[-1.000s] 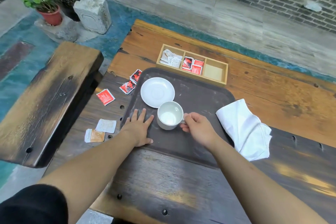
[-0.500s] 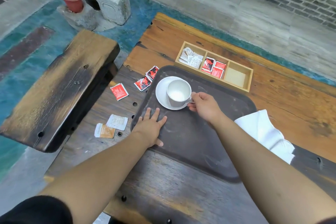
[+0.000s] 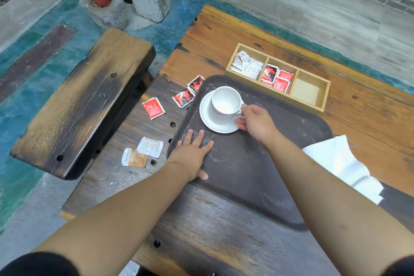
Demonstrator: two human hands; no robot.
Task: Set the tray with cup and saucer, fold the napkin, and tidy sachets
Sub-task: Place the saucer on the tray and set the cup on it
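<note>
White cup (image 3: pixel 225 102) on saucer (image 3: pixel 218 126); tray (image 3: pixel 257 163) bare beside it.

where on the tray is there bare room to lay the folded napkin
The tray is bare near and right of the saucer, between the left hand and its right rim by the napkin. The far left corner is crowded: cup, saucer, right hand.

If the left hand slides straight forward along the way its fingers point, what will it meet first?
Probably the saucer. The left hand lies flat on the tray, fingers pointing at the saucer's near rim, only bare tray between them. The cup stands behind that rim.
</note>
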